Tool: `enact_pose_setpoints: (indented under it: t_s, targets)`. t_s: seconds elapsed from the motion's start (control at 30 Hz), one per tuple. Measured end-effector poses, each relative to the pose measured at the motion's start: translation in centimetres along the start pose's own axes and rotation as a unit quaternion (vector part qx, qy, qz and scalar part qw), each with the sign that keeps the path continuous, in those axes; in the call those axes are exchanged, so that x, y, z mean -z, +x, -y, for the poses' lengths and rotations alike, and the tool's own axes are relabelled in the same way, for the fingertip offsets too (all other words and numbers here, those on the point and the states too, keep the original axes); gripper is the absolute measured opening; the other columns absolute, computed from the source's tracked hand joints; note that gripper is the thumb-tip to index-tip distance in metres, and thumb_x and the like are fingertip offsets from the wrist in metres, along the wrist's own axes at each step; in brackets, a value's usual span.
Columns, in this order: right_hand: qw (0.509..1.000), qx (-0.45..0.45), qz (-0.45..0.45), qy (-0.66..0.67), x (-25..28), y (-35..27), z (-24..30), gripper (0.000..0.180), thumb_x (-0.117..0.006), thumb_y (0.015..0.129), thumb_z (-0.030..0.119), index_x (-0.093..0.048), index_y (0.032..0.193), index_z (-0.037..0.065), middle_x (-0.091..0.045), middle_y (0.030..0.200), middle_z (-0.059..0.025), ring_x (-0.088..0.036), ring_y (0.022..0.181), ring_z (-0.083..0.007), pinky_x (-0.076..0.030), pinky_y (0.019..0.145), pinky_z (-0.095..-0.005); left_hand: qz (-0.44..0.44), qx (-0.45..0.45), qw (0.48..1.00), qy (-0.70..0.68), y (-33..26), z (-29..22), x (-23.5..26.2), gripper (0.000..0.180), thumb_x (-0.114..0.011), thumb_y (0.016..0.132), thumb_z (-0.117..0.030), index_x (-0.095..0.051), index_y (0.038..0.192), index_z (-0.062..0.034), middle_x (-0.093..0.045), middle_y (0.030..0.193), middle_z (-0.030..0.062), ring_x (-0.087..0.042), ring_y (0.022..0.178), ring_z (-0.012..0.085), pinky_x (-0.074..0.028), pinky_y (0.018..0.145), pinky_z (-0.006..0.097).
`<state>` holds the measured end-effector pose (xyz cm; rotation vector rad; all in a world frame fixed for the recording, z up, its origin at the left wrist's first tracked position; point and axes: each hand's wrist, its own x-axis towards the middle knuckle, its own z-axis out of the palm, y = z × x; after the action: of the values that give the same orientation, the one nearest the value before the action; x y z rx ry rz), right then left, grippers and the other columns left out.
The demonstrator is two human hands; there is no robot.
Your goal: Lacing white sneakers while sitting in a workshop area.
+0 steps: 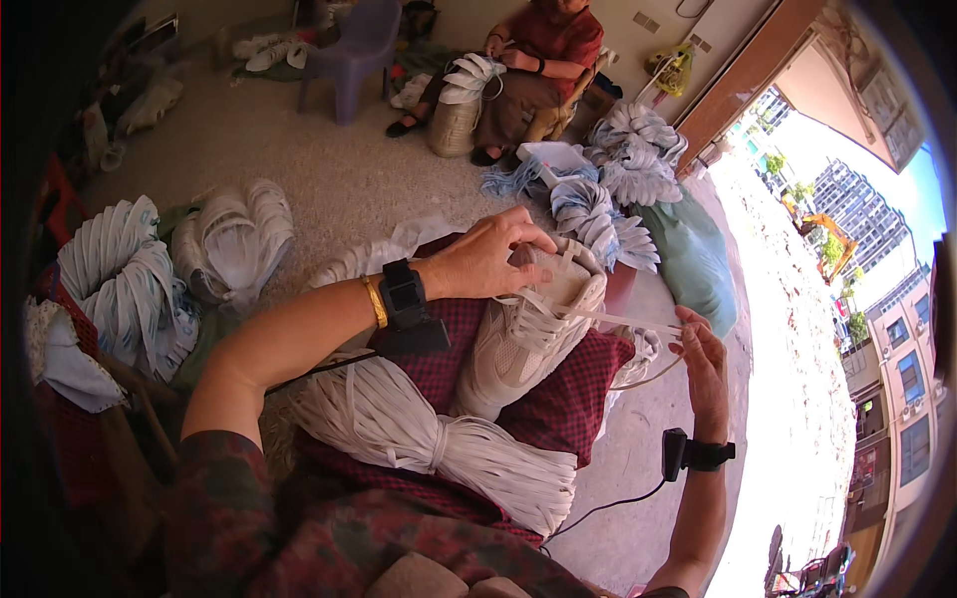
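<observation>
- White sneaker (528, 334) lies on a red checked cushion (568, 409), left hand (488, 261) gripping its top.
- Right hand (703, 369) pinches the flat white lace (623, 319) taut.
- Bundled white laces (429, 434) rest just beside it.

I see white sneaker (526, 334) lying tilted on red checked cushion in lap, flat white lace (628, 321) stretched taut rightward from eyelets.

Your left forearm reaches in from the lower left, its wrist strapped, the left hand (488, 261) arched palm-down with fingertips curled and pressing, while your right hand (704, 374) is raised at the right, fingers loosely extended, thumb and forefinger pinched.
</observation>
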<state>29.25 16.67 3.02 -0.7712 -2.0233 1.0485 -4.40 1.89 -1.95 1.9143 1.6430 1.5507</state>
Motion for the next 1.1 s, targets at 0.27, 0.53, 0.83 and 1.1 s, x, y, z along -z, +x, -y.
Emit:
enact_pose_setpoints:
  t_s: [0.27, 0.53, 0.83, 1.1]
  targets:
    - [0.992, -0.020, 0.127, -0.013, -3.6, -0.6, 0.0, 0.030, -0.056, 0.104, 0.027, -0.065, 0.107, -0.002, -0.069, 0.098, -0.0043, -0.063, 0.093, -0.0134, -0.049, 0.089, -0.0289, 0.058, 0.078, 0.995, 0.026, -4.8, -2.0, 2.8, 0.016, -0.072, 0.089, -0.014, -0.068, 0.098, -0.0018, -0.067, 0.093, 0.0052, -0.062, 0.076, 0.0119, -0.051, 0.066, 0.028]
    - [0.972, 0.092, 0.180, -0.119, -9.4, 0.0, 2.2, 0.033, -0.063, 0.100, 0.030, -0.065, 0.096, -0.003, -0.063, 0.078, -0.0072, -0.058, 0.072, -0.0144, -0.047, 0.067, -0.0319, 0.115, 0.049, 0.979, -0.160, -4.9, -1.3, 2.2, 0.011, -0.074, 0.085, -0.004, -0.069, 0.094, -0.0007, -0.066, 0.097, 0.0053, -0.063, 0.081, 0.0118, -0.052, 0.069, 0.026]
    - [0.978, 0.049, 0.198, 0.031, -11.2, 0.8, 1.1, 0.036, -0.059, 0.099, 0.023, -0.059, 0.074, -0.004, -0.049, 0.063, 0.0003, -0.042, 0.063, -0.0073, -0.036, 0.055, -0.0300, -0.116, 0.014, 0.993, 0.021, -5.0, -0.6, -1.4, 0.015, -0.064, 0.089, 0.002, -0.055, 0.101, 0.0002, -0.064, 0.078, 0.0158, -0.068, 0.070, 0.0277, -0.053, 0.062, 0.035]
    - [0.920, -0.037, 0.188, 0.342, -7.5, 1.5, -1.6, 0.031, -0.055, 0.095, 0.018, -0.053, 0.067, 0.005, -0.051, 0.069, 0.0001, -0.042, 0.067, -0.0054, -0.031, 0.057, -0.0247, 0.004, -0.001, 0.996, 0.089, -4.9, -2.9, -2.8, 0.018, -0.057, 0.092, -0.001, -0.043, 0.104, -0.0018, -0.062, 0.071, 0.0138, -0.066, 0.062, 0.0260, -0.051, 0.058, 0.038]
